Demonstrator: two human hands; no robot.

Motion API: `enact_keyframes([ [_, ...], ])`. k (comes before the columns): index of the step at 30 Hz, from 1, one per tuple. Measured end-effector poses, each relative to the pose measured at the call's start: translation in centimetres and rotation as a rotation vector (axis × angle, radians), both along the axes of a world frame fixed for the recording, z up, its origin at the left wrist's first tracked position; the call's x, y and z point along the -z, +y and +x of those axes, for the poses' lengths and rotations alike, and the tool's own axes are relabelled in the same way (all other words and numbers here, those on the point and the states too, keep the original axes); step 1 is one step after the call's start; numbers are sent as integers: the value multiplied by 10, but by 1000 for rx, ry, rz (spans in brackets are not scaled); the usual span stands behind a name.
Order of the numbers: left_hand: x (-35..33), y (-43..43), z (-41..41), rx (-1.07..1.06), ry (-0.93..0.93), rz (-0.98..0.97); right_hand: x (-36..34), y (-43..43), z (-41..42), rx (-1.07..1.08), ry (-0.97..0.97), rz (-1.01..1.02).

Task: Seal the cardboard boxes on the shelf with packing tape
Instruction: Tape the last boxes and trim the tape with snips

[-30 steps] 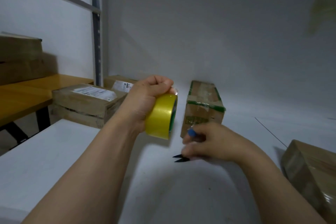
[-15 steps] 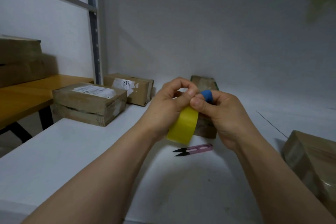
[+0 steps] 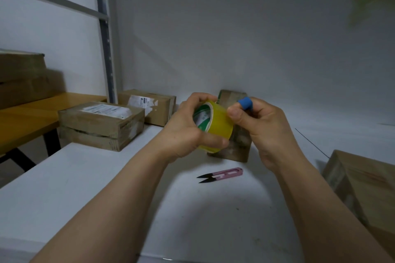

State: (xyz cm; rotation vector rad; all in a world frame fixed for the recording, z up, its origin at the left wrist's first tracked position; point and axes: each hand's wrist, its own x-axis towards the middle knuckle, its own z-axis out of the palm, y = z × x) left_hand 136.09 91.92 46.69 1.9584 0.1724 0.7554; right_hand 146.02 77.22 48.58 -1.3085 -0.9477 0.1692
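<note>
"Anything worn on the hands?"

"One thing: a blue cot [image 3: 245, 103], a short, smooth rubbery cap over the end of one finger on the right hand [image 3: 265, 126], the finger next to the thumb. It's plain, with no markings I can see."

"And the left hand [image 3: 188, 126]?"

"Bare fingers [image 3: 213, 141]. The right thumbnail, just below the cot, looks short."

"Sleeves?"

"Behind the fingers, both wrists and forearms are bare as far back as the view reaches."
</note>
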Motion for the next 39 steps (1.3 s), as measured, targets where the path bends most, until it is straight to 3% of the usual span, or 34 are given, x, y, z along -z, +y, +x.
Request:
enact_keyframes([
  [4,3,10,2,-114,-76,-23,0,-2,-6,-59,-56,-59],
  [10,4,1,3,-207,-203,89,-2,0,-7,-98,162,11],
  [16,7,-1,5,-229,-289,190,-2,1,-5,-57,182,-2],
  [23,11,-4,6,-247,-335,247,0,1,-4,30,211,-113],
  [29,9,-5,6,-238,-381,148,2,5,2,78,234,-285],
  [36,10,-1,7,-95,-310,27,10,8,9,-164,455,-238],
  [39,4,3,3,-111,-178,88,10,7,10,-99,417,-247],
])
